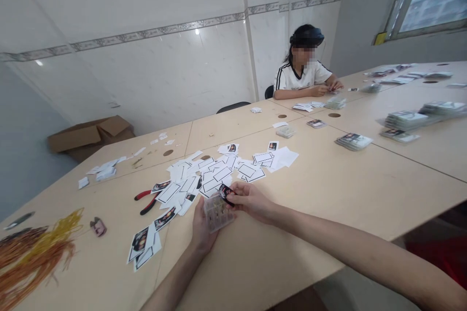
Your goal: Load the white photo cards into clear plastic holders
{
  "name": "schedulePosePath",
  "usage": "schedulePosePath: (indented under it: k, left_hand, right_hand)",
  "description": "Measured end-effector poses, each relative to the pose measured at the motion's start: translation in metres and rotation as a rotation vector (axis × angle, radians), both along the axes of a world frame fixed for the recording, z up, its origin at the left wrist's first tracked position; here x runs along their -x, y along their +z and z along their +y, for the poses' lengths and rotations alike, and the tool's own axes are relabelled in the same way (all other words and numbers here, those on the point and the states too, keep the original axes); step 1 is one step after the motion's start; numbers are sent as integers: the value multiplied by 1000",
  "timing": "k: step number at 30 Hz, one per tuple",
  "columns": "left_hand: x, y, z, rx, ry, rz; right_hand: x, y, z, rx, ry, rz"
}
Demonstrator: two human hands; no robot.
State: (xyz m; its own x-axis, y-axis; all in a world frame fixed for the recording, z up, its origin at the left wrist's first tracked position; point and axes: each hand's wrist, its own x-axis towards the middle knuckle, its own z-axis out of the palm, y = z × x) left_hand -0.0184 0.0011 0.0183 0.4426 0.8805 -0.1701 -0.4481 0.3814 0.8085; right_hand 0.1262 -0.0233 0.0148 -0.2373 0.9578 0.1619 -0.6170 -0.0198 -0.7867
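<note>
A clear plastic compartment box [218, 215] with small items inside rests in my left hand [203, 227], whose fingers wrap its left side and underside. My right hand [248, 200] pinches a small dark printed card [226, 194] over the box's upper right corner. Just beyond both hands spreads a loose heap of white paper cards [211, 175], many with black-outlined rectangles. Red-and-black-handled pliers [148, 201] lie at the heap's left edge, their jaws hidden under cards. Several printed cards [140, 242] lie nearer, to the left of my left hand.
Orange and yellow cords [47, 248] and a small pinkish tool [98, 227] lie at left. Stacks of filled clear boxes [404, 119] stand at right. Across the table [292, 194], a person [301, 75] handles small items. A cardboard box [91, 136] stands beyond the table's far left edge.
</note>
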Motion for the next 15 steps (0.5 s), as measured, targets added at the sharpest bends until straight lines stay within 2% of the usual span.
schedulePosePath:
  k: [7,15]
  left_hand:
    - [1,1,-3,7,-77,27]
    - [-4,3,-5,17,-169,48]
  right_hand:
    - [2,0,-2,-75,-11,-176]
    - [-1,9,-4,-227,-262,-365]
